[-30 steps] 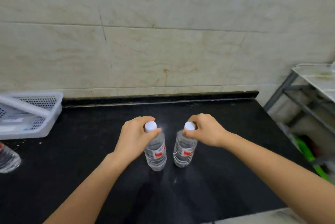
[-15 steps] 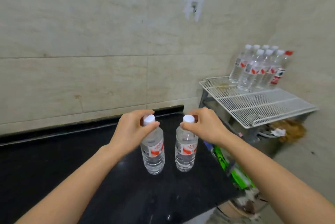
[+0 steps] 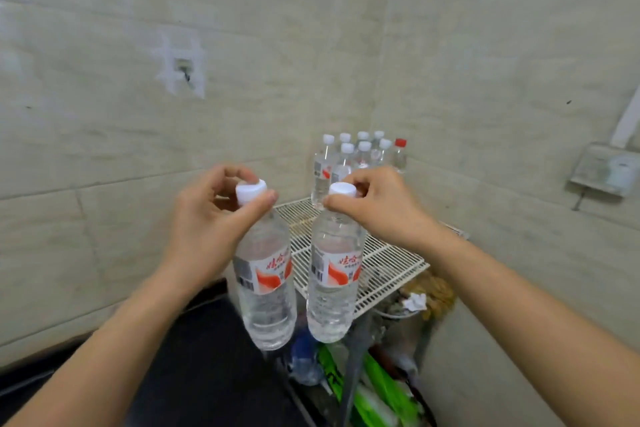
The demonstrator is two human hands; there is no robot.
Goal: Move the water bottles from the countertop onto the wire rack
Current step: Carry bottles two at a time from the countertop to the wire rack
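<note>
Left hand (image 3: 204, 229) grip clamped at the cap of left bottle (image 3: 266, 284), hanging below it over the black surface (image 3: 194, 374) edge. Right hand (image 3: 381, 208) grip likewise holds right bottle (image 3: 333, 277). Beyond both: wire rack (image 3: 388, 264), bottle cluster (image 3: 356, 156) at its far corner

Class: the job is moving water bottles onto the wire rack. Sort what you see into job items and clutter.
Job: left hand bottle; right hand bottle; wire rack; racked bottles.

Clutter: wall hook; green packaging; wall-mounted holder.
</note>
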